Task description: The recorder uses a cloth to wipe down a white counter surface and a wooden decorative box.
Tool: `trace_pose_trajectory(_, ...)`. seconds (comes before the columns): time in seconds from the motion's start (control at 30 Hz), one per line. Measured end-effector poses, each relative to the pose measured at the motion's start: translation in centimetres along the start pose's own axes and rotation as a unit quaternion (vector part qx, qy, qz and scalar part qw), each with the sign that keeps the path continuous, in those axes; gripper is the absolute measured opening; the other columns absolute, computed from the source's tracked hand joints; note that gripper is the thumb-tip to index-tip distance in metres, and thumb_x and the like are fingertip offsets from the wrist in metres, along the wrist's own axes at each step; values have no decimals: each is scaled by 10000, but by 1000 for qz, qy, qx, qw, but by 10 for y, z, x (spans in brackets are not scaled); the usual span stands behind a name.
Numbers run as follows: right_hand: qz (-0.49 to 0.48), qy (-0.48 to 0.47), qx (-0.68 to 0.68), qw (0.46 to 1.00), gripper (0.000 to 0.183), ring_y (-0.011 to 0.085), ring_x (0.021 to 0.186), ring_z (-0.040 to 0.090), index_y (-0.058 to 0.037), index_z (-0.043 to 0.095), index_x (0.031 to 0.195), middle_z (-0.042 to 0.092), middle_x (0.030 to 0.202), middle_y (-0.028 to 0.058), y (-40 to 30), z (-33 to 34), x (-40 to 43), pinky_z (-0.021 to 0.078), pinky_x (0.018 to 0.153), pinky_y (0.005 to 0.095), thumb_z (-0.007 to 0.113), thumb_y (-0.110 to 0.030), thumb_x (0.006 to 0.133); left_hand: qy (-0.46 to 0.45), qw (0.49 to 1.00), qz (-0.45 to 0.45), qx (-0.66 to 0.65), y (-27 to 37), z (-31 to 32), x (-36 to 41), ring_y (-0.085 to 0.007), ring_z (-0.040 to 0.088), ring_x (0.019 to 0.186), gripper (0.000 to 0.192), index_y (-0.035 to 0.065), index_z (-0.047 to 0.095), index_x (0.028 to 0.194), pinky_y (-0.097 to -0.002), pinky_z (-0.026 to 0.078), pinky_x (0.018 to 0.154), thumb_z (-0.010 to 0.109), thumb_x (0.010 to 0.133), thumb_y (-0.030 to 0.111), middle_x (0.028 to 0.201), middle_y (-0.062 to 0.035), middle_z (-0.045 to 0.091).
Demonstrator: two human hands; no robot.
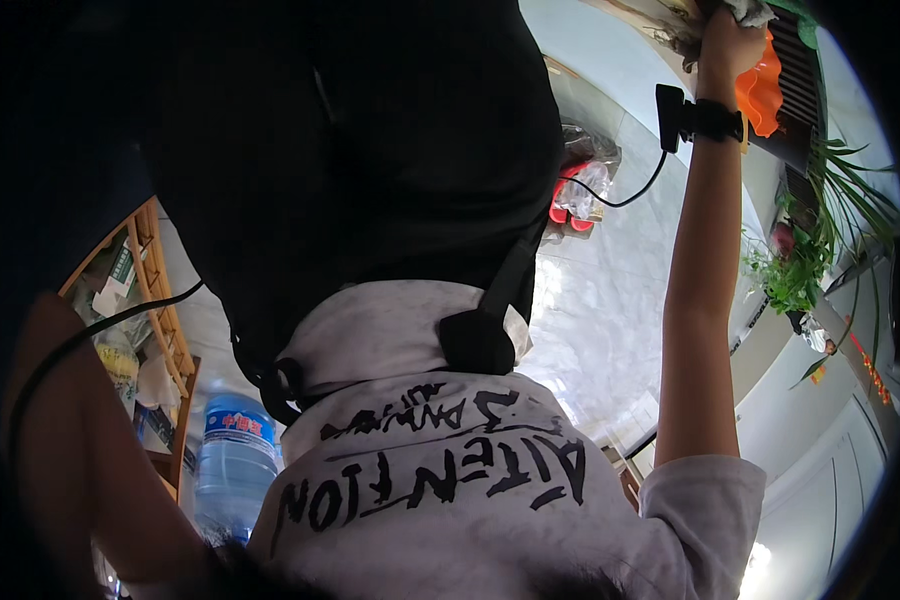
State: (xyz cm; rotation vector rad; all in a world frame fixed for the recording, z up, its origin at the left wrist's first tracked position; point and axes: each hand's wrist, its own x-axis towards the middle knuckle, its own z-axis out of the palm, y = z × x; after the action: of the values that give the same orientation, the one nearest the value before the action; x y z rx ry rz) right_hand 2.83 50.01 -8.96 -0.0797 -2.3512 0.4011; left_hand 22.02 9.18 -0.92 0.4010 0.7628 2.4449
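At the upper right, my right hand (731, 46) is closed around a crumpled grey cloth (751, 12), with my arm stretched out straight. A black strap (716, 121) on that wrist carries a small black device (670, 118) with a cable. Just beyond the wrist is an orange, wavy-edged plastic item (762, 90), beside a dark ribbed surface (799, 71). My left arm (120, 465) runs up the left side into deep shadow, and the left hand is out of view. My white shirt (435, 480), which bears black writing, and black trousers (360, 172) fill the middle.
A large blue water bottle (236, 457) stands at lower left, by a wooden rack (157, 300) holding bags and packages. Red slippers (570, 214) and clear plastic lie on the pale floor (607, 307). Green plants (799, 266) are at right, near a white door (817, 480).
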Motion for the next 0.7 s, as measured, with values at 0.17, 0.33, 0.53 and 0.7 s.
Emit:
trace_pose_trajectory(0.17,13,2,-8,1000,318,361,899,503,7,454,983,526,916,206,-7,-3,-5,385,754,378,485,-228,771,2,1000,-20,6,-8,-2,2,-135,462,462,126,87,441,617,-250,399,468,470,733,125,556,-14,464)
trace_pose_trajectory(0.33,-7,-7,0,1000,278,357,893,502,23,509,943,519,909,219,-7,-4,-1,380,763,384,480,-180,755,5,999,-32,10,-10,-1,5,-137,466,479,114,81,443,638,-252,401,479,474,733,135,578,-22,467)
trace_pose_trajectory(0.53,-30,3,-7,1000,303,364,925,479,0,502,997,507,940,226,-3,-3,-1,374,777,378,481,-169,746,7,999,-40,12,-14,-3,6,-140,471,500,107,74,445,664,-254,405,493,479,734,147,606,-30,472)
trace_pose_trajectory(0.7,-38,10,-7,999,307,369,919,481,-6,503,1002,509,939,227,-4,-3,-1,375,776,382,481,-163,740,4,999,-44,11,-16,-4,6,-142,475,517,109,68,447,686,-256,407,504,484,734,157,629,-38,476)
